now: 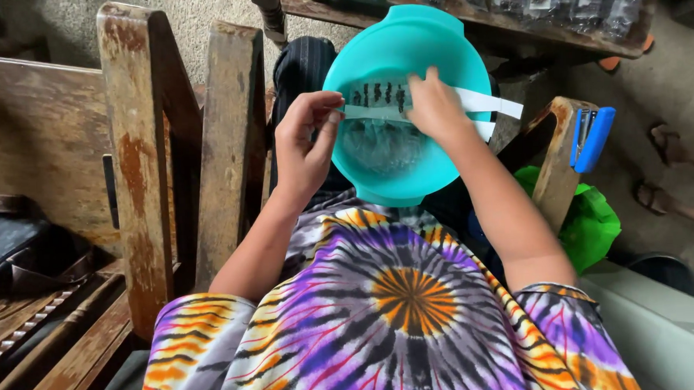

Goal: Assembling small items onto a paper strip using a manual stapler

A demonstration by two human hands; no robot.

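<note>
Over the teal bowl (450,50), left hand (304,146) and right hand (435,105) pinch a clear packet (378,96) with its white strip (487,103); sealing it needs steady grip.

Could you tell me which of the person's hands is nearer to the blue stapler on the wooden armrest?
Right. The right hand is over the teal bowl, on the same side as the blue stapler; the left hand is at the bowl's far edge, farther away.

A bowl (407,149) is held on the lap, and a clear packet (378,100) is stretched over it between the left hand (304,142) and the right hand (435,105). Paper strips (490,103) are seen right of the right hand (across the rim). A stapler (592,136) is perched on the armrest (552,159) further right, and a bag (14,245) is laid on the bench (49,340) at far left.
</note>
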